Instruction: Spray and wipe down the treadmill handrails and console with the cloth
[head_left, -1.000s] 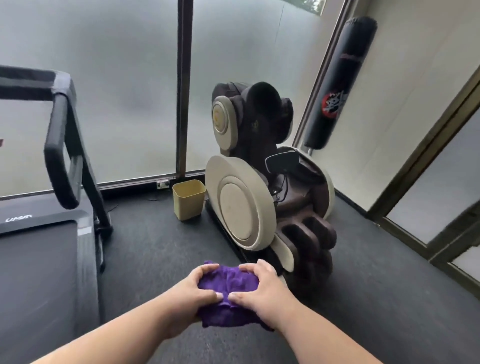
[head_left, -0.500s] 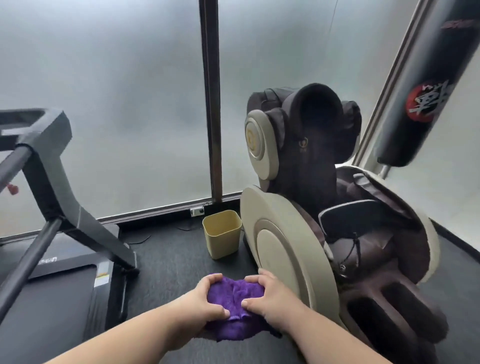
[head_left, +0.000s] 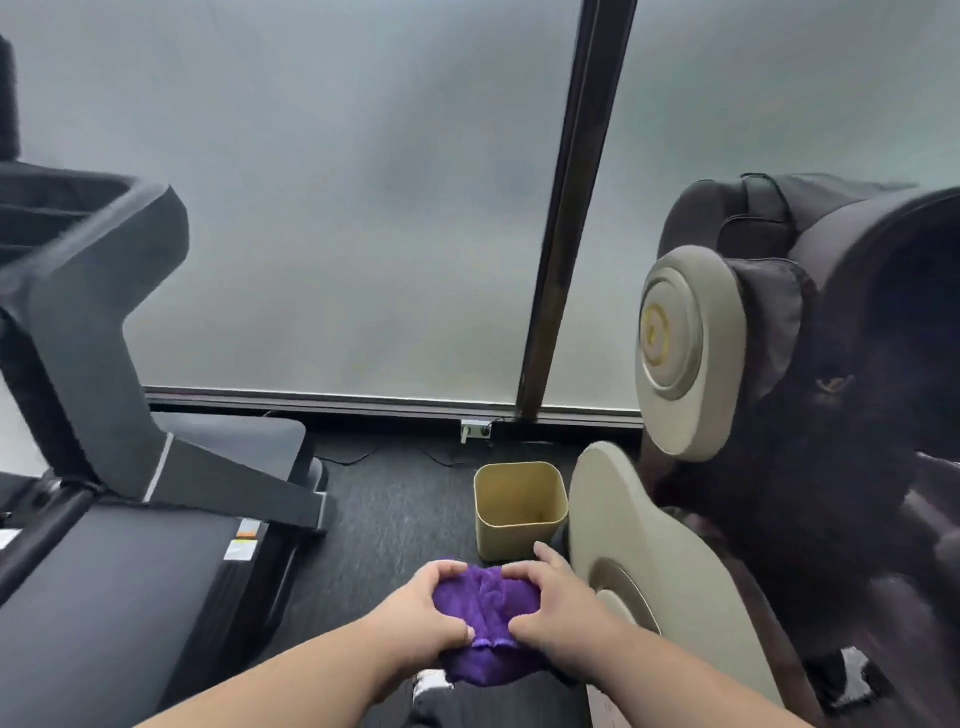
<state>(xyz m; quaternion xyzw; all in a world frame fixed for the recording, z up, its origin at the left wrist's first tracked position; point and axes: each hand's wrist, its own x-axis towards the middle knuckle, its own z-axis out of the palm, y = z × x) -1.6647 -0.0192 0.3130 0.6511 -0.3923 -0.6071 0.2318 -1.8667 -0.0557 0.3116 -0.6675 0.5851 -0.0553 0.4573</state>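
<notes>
A bunched purple cloth (head_left: 485, 618) is held low in front of me with both hands. My left hand (head_left: 423, 618) grips its left side, fingers curled over the top and thumb underneath. My right hand (head_left: 553, 610) grips its right side the same way. The black treadmill (head_left: 130, 571) stands at the left, with its upright (head_left: 88, 332) rising to the console (head_left: 67, 208) at the left edge, only partly in view. No spray bottle shows.
A beige and dark brown massage chair (head_left: 753, 415) fills the right side, close to my right arm. A small yellow bin (head_left: 519, 509) stands on the dark carpet between chair and treadmill. Frosted glass panels with a dark frame post (head_left: 571, 208) close off the far side.
The view has swung left and moved closer: the chair slid toward the right edge, and more of the treadmill upright and deck came in. Both hands keep the same grip on the cloth.
</notes>
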